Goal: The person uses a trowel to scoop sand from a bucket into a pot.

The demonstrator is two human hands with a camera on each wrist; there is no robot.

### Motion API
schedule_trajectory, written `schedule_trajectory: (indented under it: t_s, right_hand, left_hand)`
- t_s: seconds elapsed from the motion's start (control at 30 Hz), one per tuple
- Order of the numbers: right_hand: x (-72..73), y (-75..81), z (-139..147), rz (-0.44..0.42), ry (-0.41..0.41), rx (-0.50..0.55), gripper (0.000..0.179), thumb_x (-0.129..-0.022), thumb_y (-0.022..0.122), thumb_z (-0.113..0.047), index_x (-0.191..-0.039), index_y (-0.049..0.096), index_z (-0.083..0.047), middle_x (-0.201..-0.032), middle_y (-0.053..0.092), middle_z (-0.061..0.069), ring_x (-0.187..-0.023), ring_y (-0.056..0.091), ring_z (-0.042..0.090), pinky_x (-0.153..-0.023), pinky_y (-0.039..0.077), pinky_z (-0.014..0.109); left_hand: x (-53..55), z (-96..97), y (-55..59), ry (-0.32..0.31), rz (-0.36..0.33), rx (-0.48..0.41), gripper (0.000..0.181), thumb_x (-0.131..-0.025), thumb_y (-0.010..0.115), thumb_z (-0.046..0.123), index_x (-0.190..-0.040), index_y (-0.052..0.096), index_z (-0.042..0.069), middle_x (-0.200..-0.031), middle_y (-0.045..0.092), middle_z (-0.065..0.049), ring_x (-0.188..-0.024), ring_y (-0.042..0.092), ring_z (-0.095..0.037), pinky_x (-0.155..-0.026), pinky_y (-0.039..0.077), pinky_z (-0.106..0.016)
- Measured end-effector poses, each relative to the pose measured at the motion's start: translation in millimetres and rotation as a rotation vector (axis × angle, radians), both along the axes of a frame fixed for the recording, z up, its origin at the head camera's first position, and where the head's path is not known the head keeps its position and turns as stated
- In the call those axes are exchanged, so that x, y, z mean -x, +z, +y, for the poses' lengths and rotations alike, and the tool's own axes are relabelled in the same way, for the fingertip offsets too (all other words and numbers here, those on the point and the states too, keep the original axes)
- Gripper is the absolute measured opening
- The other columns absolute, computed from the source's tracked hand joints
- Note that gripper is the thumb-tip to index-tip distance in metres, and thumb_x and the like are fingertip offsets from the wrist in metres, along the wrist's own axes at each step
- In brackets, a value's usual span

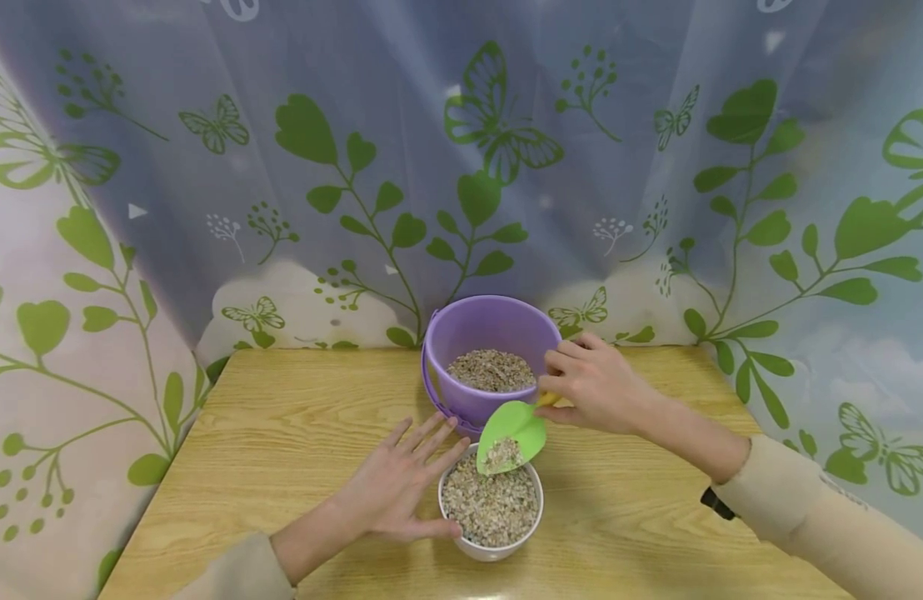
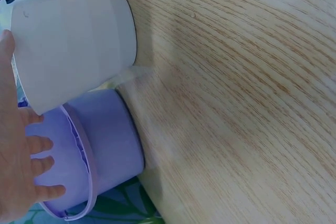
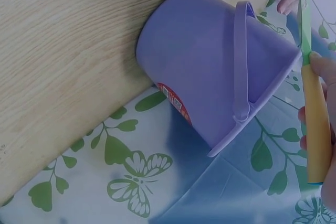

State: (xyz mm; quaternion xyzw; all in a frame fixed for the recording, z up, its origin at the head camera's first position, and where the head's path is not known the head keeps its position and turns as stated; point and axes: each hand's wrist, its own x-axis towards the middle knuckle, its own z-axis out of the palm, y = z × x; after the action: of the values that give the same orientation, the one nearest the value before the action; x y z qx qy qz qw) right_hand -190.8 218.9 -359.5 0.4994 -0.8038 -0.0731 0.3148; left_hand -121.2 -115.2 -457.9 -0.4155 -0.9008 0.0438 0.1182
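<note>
My right hand grips the yellow handle of a toy shovel with a green blade. On the blade lies a small heap of pale, coarse grains, and its tip is over the far rim of a white bowl. The bowl is filled nearly to the top with similar grains. Spread out straight, the fingers of my left hand are beside the bowl's left side, with the thumb at its rim. Behind the bowl stands a purple bucket, partly filled with darker grains.
The bucket's purple carrying handle hangs down on its outside. Bowl and bucket stand on a wood-grain table. A curtain with green leaves and butterflies rises along the table's back and sides.
</note>
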Motion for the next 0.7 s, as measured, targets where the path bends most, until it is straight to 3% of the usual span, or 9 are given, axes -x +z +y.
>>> schedule_trajectory:
  t_s: [0.33,0.7]
  right_hand:
    - [0.4,1.4,-2.1,0.084,-0.022,-0.026,0.039,-0.078,0.089,-0.056,-0.085,0.07,-0.023,-0.085,0.064,-0.003,-0.077,0.055,0.017,-0.075,0.049,0.034]
    - [-0.5,1.9,-3.6,0.194,0.009,-0.028,0.041,-0.079,0.089,-0.055,-0.082,0.066,-0.02,-0.089,0.067,0.001,-0.08,0.057,0.019,-0.076,0.051,0.034]
  left_hand:
    - [-0.5,0.7,-0.3,0.002,-0.007,-0.001,0.105,-0.088,0.044,0.091,-0.165,0.037,0.02,-0.172,0.035,-0.016,-0.16,0.036,-0.036,-0.123,0.042,-0.06]
    - [-0.1,-0.1,-1.7,0.0,0.008,0.0,0.105,-0.089,0.041,0.091,-0.166,0.035,0.02,-0.172,0.035,-0.016,-0.159,0.037,-0.037,-0.123,0.042,-0.061]
